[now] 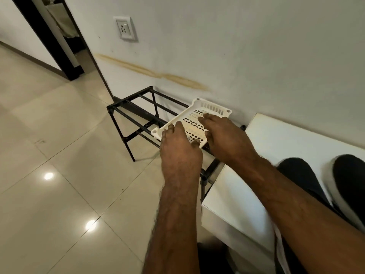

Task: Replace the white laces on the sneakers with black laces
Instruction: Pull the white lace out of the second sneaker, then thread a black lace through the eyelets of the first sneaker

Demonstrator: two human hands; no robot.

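Both forearms are extended forward from the bottom edge of the view toward a white perforated tray. This tray is positioned on the top rails of a black metal rack, which stands on the tiled floor against the white wall.

Left hand: the near corner of the tray is grasped, with fingers laid over the rim and the thumb curled at the near edge.

Right hand: the fingers are laid flat and extended across the tray's perforated surface; nothing is clasped by them.

Two dark sneakers with pale soles are located at the right, on a white cabinet top beside the rack, well apart from both hands. Their laces cannot be made out; the sneakers are blurred and partly covered by the right forearm.

A wall socket is mounted above the rack, and a dark-framed doorway is visible at upper left.
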